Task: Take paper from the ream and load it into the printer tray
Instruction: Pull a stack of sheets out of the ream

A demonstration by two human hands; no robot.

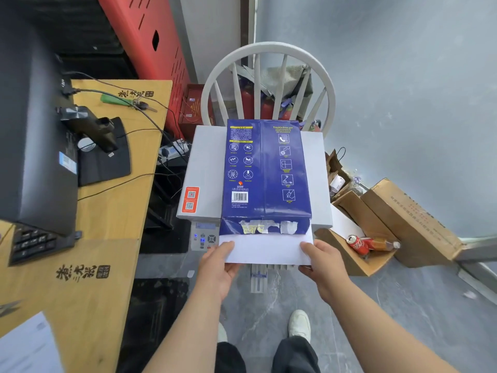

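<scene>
1. The left hand [219, 265] is closed on the left edge of the white paper [266, 249], thumb on top and fingers under it.
2. The right hand [324, 262] is closed on the right edge of the same paper, also with the thumb on top. I think two hands are used so the sheets stay flat and do not bend.
3. The paper sticks out of the torn, open end of the blue ream [265, 168], on the side near the person. It looks partly out, so I think the step is pulling sheets from the pack.
4. The ream lies flat on top of the grey printer [204, 168]. That keeps the pack close to where the paper must go.
5. The printer tray [258, 275] pokes out just under the paper, below the ream's open end. No paper is in it that I can see.
6. On the ream I can read "Trouble-Free use" in yellow. There are small white pictures, a barcode and yellow writing too small to read.
7. An orange sticker [190, 199] with two square codes sits on the printer, just left of the ream.
8. The wooden desk [107, 205], left of the ream, has big black Chinese letters printed on it.
9. A red drink can [356, 244] lies in a cardboard box [357, 261] to the right of the ream. I cannot read its name.
</scene>
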